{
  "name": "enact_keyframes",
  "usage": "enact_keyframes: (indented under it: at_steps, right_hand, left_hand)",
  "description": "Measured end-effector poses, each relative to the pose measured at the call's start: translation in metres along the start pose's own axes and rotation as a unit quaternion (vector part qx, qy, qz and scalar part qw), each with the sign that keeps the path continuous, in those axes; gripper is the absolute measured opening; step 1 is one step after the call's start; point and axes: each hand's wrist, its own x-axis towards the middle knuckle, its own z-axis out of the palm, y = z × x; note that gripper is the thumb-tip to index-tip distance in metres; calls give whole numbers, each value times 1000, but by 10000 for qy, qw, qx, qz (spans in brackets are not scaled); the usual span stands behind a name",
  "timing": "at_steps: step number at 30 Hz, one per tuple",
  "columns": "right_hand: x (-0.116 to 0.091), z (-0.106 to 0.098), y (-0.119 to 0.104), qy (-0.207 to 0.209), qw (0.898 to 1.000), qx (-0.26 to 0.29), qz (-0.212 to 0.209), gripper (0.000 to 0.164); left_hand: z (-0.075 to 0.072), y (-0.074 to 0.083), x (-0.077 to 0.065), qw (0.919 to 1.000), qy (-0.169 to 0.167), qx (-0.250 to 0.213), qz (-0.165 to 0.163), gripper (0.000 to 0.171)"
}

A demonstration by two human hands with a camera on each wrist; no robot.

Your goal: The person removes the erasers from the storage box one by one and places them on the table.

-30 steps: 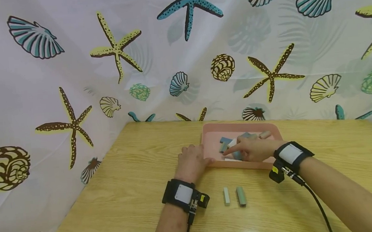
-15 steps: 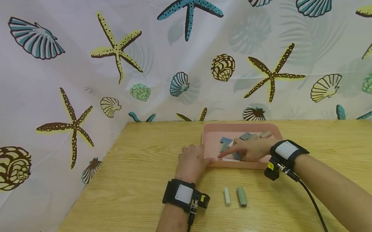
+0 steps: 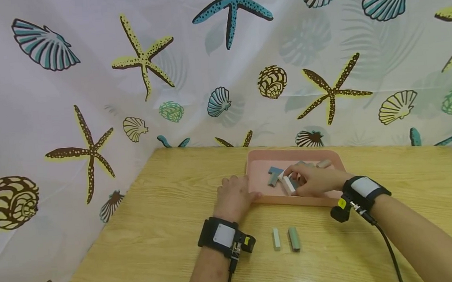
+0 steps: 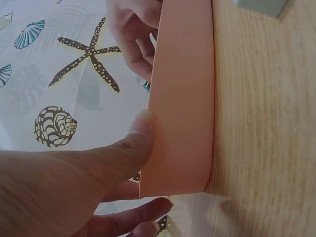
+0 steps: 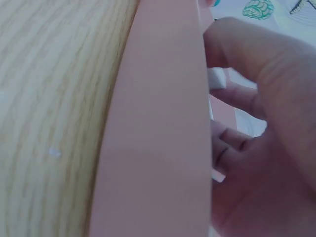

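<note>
Patterned cloth (image 3: 188,46) hangs behind a wooden table (image 3: 167,207). Left hand (image 3: 232,198) grips the tray (image 3: 314,201) at its near-left corner; inside, near side, right hand (image 3: 314,180) pinches a white block (image 3: 288,185), thumb against finger. Picking out seems underway; next probably calls for lifting clear

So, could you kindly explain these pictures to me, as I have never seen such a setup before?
A person works with two bare hands, a wrist camera on each arm. The wide picture comes from a camera worn on the head, looking forward and down; the two close ones come from the wrists. The left hand holds a corner of the pink tray, and the right hand pinches a white block inside it. More blocks lie in the tray. On the table, nearer the person, lie a pale block and a green block.
</note>
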Motion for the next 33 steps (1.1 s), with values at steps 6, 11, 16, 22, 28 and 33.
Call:
enact_keyframes:
  at_steps: [6, 11, 16, 22, 28, 33]
  right_hand:
    - [-10, -3, 2, 531, 9974, 472, 129, 53]
    - [-20, -5, -5, 805, 9948, 596, -159, 51]
    - [-29, -3, -12, 996, 9939, 290, -381, 51]
    - [-38, 2, -24, 1201, 9890, -176, -849, 37]
    - [-52, 8, -37, 814, 9935, -4, -799, 39]
    - [-64, 14, -45, 506, 9958, -127, -756, 40]
  left_hand:
    - [-1, 0, 0, 10000, -5, -27, 6, 52]
    - [-1, 0, 0, 10000, -28, -24, -11, 53]
    - [-1, 2, 0, 10000, -25, -69, -14, 52]
    - [0, 1, 0, 9999, -2, -110, 4, 50]
    - [-1, 1, -1, 9998, -35, -187, -31, 51]
    - [0, 0, -1, 9998, -30, -191, -23, 51]
